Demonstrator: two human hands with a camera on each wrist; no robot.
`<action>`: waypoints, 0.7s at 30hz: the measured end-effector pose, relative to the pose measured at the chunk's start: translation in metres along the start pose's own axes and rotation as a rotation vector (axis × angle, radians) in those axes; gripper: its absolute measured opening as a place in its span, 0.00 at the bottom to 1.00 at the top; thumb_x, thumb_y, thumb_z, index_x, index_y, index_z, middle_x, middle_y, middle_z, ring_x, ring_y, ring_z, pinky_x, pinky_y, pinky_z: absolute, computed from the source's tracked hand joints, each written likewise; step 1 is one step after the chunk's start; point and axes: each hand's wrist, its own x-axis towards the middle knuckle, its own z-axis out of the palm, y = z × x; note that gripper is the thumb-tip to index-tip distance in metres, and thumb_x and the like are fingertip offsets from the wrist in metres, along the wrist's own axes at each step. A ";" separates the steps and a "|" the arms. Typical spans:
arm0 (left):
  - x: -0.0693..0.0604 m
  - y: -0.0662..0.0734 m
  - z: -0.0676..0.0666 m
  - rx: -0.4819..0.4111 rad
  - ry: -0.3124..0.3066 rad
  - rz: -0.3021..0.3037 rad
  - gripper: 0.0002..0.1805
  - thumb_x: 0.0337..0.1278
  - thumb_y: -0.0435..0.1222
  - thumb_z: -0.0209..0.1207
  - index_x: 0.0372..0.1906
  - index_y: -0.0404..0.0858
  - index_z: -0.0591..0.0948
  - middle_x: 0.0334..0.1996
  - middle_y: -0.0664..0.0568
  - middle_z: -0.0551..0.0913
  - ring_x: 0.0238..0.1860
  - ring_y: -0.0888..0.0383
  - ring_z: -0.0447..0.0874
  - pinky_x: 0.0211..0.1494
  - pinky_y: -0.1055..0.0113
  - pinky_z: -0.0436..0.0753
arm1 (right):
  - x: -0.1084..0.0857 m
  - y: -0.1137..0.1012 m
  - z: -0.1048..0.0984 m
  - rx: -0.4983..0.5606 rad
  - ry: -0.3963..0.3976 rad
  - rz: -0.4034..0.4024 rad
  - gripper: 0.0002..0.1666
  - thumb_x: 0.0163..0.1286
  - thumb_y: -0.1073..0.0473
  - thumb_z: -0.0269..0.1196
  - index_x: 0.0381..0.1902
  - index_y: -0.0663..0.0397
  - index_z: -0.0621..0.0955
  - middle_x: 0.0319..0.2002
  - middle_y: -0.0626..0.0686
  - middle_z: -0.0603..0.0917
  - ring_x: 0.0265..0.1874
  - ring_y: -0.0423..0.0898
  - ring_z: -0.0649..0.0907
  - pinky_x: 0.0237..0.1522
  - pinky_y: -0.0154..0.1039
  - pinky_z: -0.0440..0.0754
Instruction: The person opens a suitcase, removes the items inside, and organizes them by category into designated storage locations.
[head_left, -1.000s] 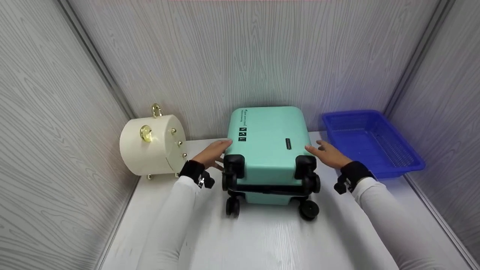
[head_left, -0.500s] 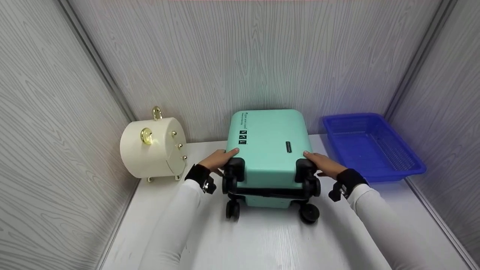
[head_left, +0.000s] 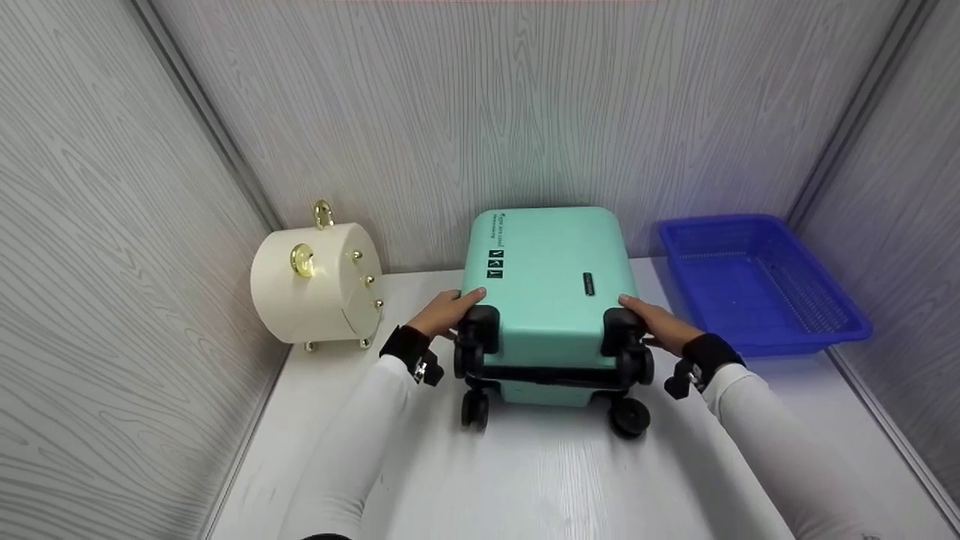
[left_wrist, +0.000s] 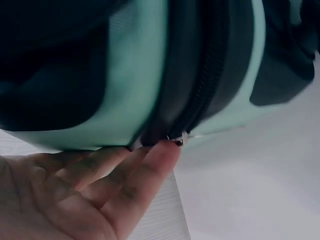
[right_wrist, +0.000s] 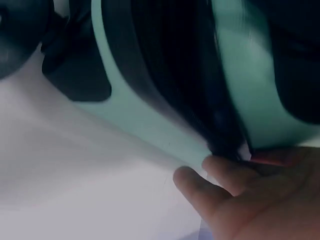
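- Pale wood-grained walls [head_left: 510, 97] are enclosing the white counter [head_left: 517, 480] along its left, back and right edges.
- A mint-green suitcase [head_left: 551, 255] is lying on the counter at the middle of the back edge, its broad face turning upward and its wheeled end facing the front edge.
- A blue basket [head_left: 735, 300] is sitting at the counter's back right corner, apart from the suitcase.
- A cream drum-shaped case [head_left: 296, 311] is standing on small gold feet at the back left corner, its gold handle [head_left: 323, 215] rising toward the back wall.
- The left hand [head_left: 448, 311] is gripping the suitcase on the side toward the counter's left edge; its thumb is resting over the upper face while its fingers [left_wrist: 135, 175] are pressing the side by the zipper [left_wrist: 210, 65].
- The right hand [head_left: 660, 322] is gripping the opposite side, thumb lying on the upper face and fingers [right_wrist: 235, 175] reaching along the side, slightly parted.
- Black wheels [head_left: 630, 416] are jutting toward the front edge.
- A small dark nameplate [head_left: 589, 283] is marking the upper face.
- A metal zipper pull [left_wrist: 183, 139] is showing beside a left fingertip.
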 end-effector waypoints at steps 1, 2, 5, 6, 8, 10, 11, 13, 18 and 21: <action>0.000 -0.001 0.000 -0.005 0.000 -0.002 0.41 0.80 0.64 0.49 0.71 0.31 0.78 0.48 0.44 0.87 0.45 0.52 0.89 0.58 0.42 0.90 | 0.000 -0.001 0.002 0.013 0.011 -0.003 0.53 0.85 0.28 0.40 0.86 0.66 0.57 0.86 0.69 0.56 0.88 0.65 0.52 0.86 0.69 0.48; -0.001 -0.003 -0.001 -0.014 -0.004 -0.004 0.40 0.80 0.64 0.49 0.70 0.32 0.78 0.46 0.46 0.88 0.44 0.53 0.89 0.58 0.43 0.90 | 0.000 -0.002 0.004 0.022 0.021 -0.009 0.52 0.85 0.29 0.41 0.85 0.67 0.59 0.86 0.69 0.57 0.88 0.64 0.53 0.87 0.68 0.48; -0.004 -0.009 -0.004 -0.034 -0.019 -0.014 0.39 0.81 0.63 0.49 0.70 0.33 0.79 0.42 0.50 0.87 0.41 0.56 0.88 0.58 0.44 0.91 | -0.003 -0.009 0.010 0.029 0.030 -0.041 0.47 0.87 0.31 0.42 0.81 0.64 0.66 0.80 0.65 0.69 0.83 0.59 0.67 0.86 0.61 0.57; -0.005 -0.010 -0.005 -0.036 -0.028 -0.014 0.39 0.82 0.62 0.48 0.71 0.33 0.78 0.41 0.51 0.87 0.40 0.56 0.88 0.58 0.44 0.90 | -0.004 -0.012 0.012 0.036 0.031 -0.052 0.43 0.87 0.32 0.42 0.77 0.61 0.72 0.75 0.61 0.76 0.78 0.55 0.74 0.84 0.56 0.63; -0.006 -0.011 -0.005 -0.043 -0.050 -0.012 0.40 0.83 0.62 0.46 0.73 0.33 0.76 0.41 0.51 0.87 0.40 0.57 0.88 0.60 0.43 0.90 | -0.007 -0.022 0.012 0.045 0.036 -0.084 0.35 0.88 0.35 0.44 0.63 0.56 0.81 0.58 0.52 0.87 0.61 0.46 0.85 0.72 0.47 0.77; -0.005 -0.011 -0.003 -0.046 -0.075 -0.009 0.40 0.83 0.62 0.44 0.75 0.32 0.74 0.41 0.50 0.85 0.40 0.57 0.87 0.61 0.42 0.89 | -0.011 -0.032 0.009 0.041 0.059 -0.101 0.27 0.87 0.37 0.47 0.47 0.50 0.81 0.42 0.43 0.85 0.43 0.38 0.85 0.56 0.39 0.82; -0.005 -0.011 -0.003 -0.048 -0.092 -0.007 0.41 0.84 0.62 0.43 0.77 0.33 0.72 0.41 0.51 0.85 0.40 0.57 0.86 0.62 0.41 0.89 | -0.013 -0.038 0.006 0.032 0.066 -0.104 0.24 0.86 0.38 0.48 0.44 0.49 0.78 0.40 0.43 0.82 0.39 0.37 0.83 0.50 0.38 0.82; -0.005 -0.012 -0.003 -0.062 -0.117 -0.009 0.41 0.84 0.62 0.41 0.78 0.33 0.70 0.40 0.51 0.84 0.40 0.57 0.85 0.63 0.41 0.88 | -0.018 -0.050 0.002 -0.012 0.079 -0.095 0.24 0.86 0.38 0.49 0.46 0.52 0.73 0.43 0.48 0.77 0.38 0.40 0.81 0.47 0.39 0.83; -0.006 -0.022 -0.004 -0.132 -0.138 -0.010 0.41 0.85 0.62 0.39 0.81 0.34 0.67 0.42 0.51 0.81 0.43 0.57 0.83 0.66 0.42 0.86 | -0.032 -0.083 -0.006 -0.081 0.019 -0.029 0.49 0.85 0.27 0.40 0.81 0.62 0.59 0.65 0.66 0.79 0.60 0.54 0.85 0.67 0.51 0.81; -0.008 -0.032 -0.003 -0.202 -0.142 -0.010 0.42 0.86 0.61 0.36 0.83 0.34 0.64 0.46 0.49 0.82 0.47 0.56 0.82 0.70 0.41 0.82 | -0.037 -0.104 -0.003 -0.058 -0.029 -0.032 0.55 0.84 0.24 0.34 0.89 0.59 0.49 0.76 0.68 0.73 0.70 0.54 0.81 0.74 0.53 0.76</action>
